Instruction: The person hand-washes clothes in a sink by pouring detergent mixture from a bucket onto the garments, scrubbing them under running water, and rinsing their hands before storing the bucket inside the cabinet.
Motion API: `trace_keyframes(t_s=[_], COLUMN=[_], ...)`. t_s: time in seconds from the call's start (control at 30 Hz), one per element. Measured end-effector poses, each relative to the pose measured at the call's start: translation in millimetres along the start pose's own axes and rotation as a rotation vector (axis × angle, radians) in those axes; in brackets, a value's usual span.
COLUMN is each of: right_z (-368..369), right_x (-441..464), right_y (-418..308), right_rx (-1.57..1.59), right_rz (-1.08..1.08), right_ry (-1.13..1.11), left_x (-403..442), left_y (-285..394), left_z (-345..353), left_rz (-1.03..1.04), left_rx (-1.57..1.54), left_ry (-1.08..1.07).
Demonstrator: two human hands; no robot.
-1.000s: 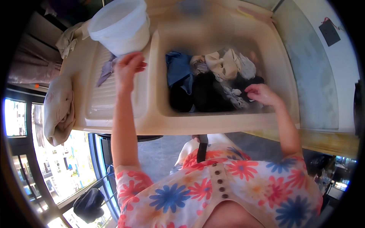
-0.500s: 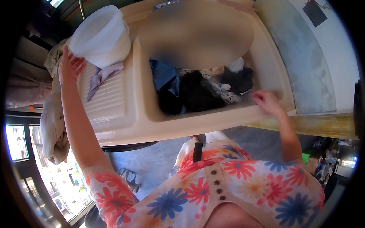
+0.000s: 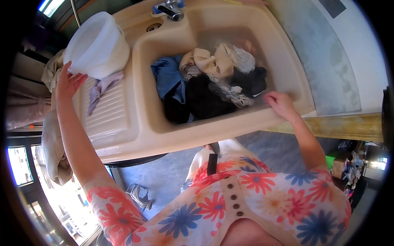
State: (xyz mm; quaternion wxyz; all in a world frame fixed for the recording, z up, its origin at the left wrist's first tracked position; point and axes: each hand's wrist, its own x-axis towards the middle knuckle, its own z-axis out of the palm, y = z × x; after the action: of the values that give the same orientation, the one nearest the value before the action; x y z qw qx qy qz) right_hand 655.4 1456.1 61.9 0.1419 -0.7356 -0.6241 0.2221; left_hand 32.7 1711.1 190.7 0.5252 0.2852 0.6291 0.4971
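Observation:
A white plastic bucket [image 3: 98, 47] is tilted on the ribbed drainboard at the left of the sink. My left hand [image 3: 70, 84] is at its lower left side with fingers spread. Whether they press on the bucket is hard to tell. A lilac cloth [image 3: 102, 89] lies partly under the bucket. At the basin's right front rim, my right hand [image 3: 282, 105] has its fingers curled, with nothing visible in them. Inside the beige sink [image 3: 143, 94] is a heap of wet laundry: a blue garment [image 3: 166, 76], black clothing [image 3: 207, 98], a cream cloth [image 3: 213, 62] and dark grey fabric [image 3: 248, 80].
A faucet [image 3: 171, 11] stands at the back of the sink, beside a drain hole [image 3: 154, 27]. Beige cloth [image 3: 57, 149] hangs over the left edge. A wall panel [image 3: 324, 65] borders the right side. Sandals [image 3: 140, 197] lie on the floor.
The view has shifted slightly, so the sink and bucket appear farther left and lower. The blurred patch over the back of the basin is gone, showing the faucet and cream cloth. Both hands keep similar poses.

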Motion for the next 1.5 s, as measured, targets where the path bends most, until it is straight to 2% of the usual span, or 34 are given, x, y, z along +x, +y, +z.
trace_keyframes(t_s=[0.2,0.4,0.53,0.6,0.7,0.73,0.83,0.87,0.93,1.0,1.03,1.07,1.1,1.13,1.17,1.23,1.27,1.3,1.33,1.37,1.43,1.5], right_z=[-4,-6,-7,-7,-5,-4,-4,-4,-3,-2,-1,-1,-2,-1,1,5,1,1,1,6,44,112], right_x=[-1,-1,-1,-1,2,1,1,1,3,5,5,6,5,2,-4,-12,-38,-65,-93,-111,-127,-107], right_y=[-10,-12,-9,-9,-4,-2,3,6,11,15,17,18,18,17,18,15,0,-8,-14,-18,-12,28], right_rx=[-0.050,-0.065,-0.087,-0.092,-0.052,-0.043,-0.010,0.006,0.040,0.087,0.110,0.129,0.145,0.158,0.299,0.589,0.740,0.720,0.697,0.672,0.791,0.662], right_rz=[0.043,0.006,-0.028,-0.045,-0.078,-0.098,-0.177,-0.213,-0.250,-0.301,-0.324,-0.349,-0.372,-0.397,-0.440,-0.517,-0.568,-0.590,-0.609,-0.623,-0.404,-0.208], right_ry=[0.007,-0.006,-0.016,-0.024,-0.057,-0.049,-0.042,-0.046,-0.062,-0.061,-0.061,-0.038,-0.017,0.003,0.054,0.151,0.180,0.129,0.081,0.034,-0.319,-0.524], left_x=[-9,-42,-66,-89,-133,-163,-245,-266,-319,-374,-407,-438,-462,-482,-510,-534,-543,-551,-555,-554,-551,-543], left_y=[-7,-44,-55,-54,-58,-58,-66,-76,-110,-155,-160,-172,-188,-206,-214,-295,-293,-325,-344,-382,-417,-453], left_z=[-14,-20,-28,-29,-48,-49,-59,-77,-100,-144,-139,-130,-125,-122,-78,-144,-97,-106,-92,-107,-76,-65], left_rz=[-0.056,0.120,0.109,0.119,0.220,0.206,0.218,0.305,0.487,0.184,0.235,0.400,0.436,0.378,0.359,0.352,0.198,0.164,0.077,0.016,-0.088,-0.222], left_rx=[-0.062,-0.287,-0.466,-0.577,-0.702,-0.729,-0.872,-0.818,-0.121,-1.284,-1.169,-0.746,-0.464,-0.364,-0.529,-0.353,-0.515,-0.525,-0.456,-0.535,-0.396,-0.397], left_ry=[-0.086,-0.116,-0.019,0.059,-0.015,-0.099,-0.067,-0.068,0.126,-0.421,-0.312,0.087,0.358,0.541,0.544,0.553,0.634,0.550,0.585,0.545,0.661,0.671])
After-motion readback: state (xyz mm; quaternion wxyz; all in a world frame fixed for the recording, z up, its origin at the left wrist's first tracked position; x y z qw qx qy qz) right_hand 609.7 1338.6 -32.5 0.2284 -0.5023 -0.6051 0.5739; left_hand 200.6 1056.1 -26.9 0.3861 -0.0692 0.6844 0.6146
